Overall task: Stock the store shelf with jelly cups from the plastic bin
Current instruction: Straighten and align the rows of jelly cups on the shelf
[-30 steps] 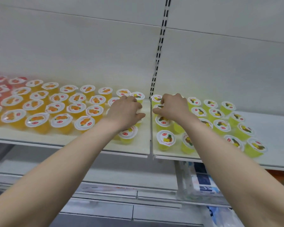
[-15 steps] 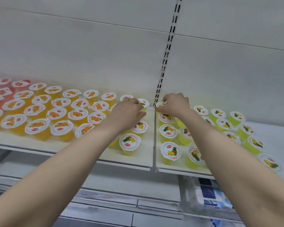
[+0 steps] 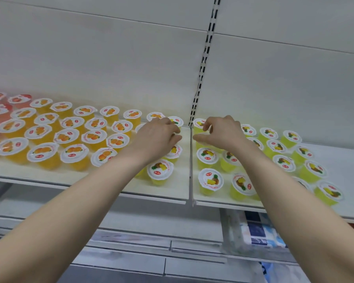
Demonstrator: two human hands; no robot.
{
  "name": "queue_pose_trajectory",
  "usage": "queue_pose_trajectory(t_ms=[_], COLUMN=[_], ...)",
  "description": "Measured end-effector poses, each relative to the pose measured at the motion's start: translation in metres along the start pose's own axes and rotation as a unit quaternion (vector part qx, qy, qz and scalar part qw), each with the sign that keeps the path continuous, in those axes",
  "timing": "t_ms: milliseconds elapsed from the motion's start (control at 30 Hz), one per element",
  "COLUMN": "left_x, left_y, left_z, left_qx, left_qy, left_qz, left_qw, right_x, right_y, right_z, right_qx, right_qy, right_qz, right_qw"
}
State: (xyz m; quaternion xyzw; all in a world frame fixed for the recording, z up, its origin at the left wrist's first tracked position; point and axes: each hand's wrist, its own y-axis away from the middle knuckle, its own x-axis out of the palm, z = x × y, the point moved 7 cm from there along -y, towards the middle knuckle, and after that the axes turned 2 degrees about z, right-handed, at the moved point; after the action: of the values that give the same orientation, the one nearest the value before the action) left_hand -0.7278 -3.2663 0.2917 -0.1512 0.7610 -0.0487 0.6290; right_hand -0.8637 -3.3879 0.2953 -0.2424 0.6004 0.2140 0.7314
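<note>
Both hands reach to the back of the shelf (image 3: pixel 169 192), either side of its centre seam. The right hand (image 3: pixel 223 132) curls finger and thumb around a yellow pineapple cup (image 3: pixel 198 123) in the back row. The left hand (image 3: pixel 157 136) is curled over cups beneath it; I cannot tell whether it grips one. Rows of jelly cups (image 3: pixel 73 154) stand across the shelf.
</note>
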Motion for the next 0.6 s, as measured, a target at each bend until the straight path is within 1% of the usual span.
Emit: queue_pose_trajectory(t_ms=[67,267,433,600], left_x=[-0.001,-0.007,-0.010,-0.005], left_y=[0.005,0.017,0.027,0.034], left_z=[-0.006,-0.016,-0.011,-0.009], left_qx=[0.006,0.015,0.027,0.036], left_qy=[0.003,0.004,0.016,0.011], left_qz=[0.003,0.010,0.005,0.024], left_qw=[1.000,1.000,0.999,0.999], right_x=[0.005,0.001,-0.012,-0.005], right_y=[0.006,0.013,0.034,0.056], right_z=[0.001,0.002,0.001,0.010], right_qx=[0.004,0.030,0.009,-0.005], right_qy=[0.015,-0.010,-0.036,-0.008], right_qz=[0.019,0.003,-0.052,-0.018], right_qw=[1.000,1.000,0.998,1.000])
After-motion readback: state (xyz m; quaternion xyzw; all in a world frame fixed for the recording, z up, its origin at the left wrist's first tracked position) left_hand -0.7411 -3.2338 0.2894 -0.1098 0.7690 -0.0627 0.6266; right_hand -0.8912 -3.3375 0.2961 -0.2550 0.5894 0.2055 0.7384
